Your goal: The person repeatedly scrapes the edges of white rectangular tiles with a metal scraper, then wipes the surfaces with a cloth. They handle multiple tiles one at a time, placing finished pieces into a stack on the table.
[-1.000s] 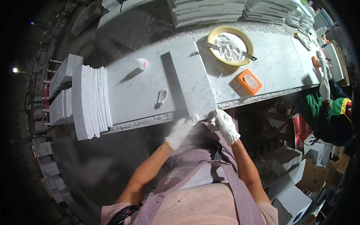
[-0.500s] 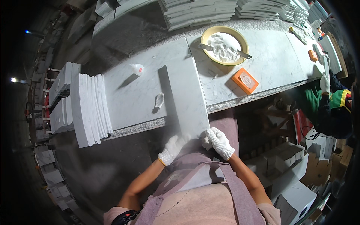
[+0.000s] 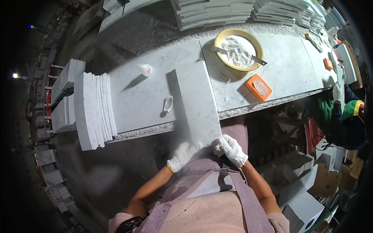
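Here both gloved hands, left (image 3: 183,154) and right (image 3: 231,149), grip the marble slab's (image 3: 196,103) near end.

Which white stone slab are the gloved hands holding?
The long slab sticking over the table edge, gripped by both hands; the others stand stacked at the left.

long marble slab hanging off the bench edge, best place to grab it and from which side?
Probably the near short end of the marble slab, from the person's side. That end overhangs the bench, so fingers can wrap under its two corners; the far end lies flat on the top. The left hand and right hand grip those corners now. A two-handed hold suits its length.
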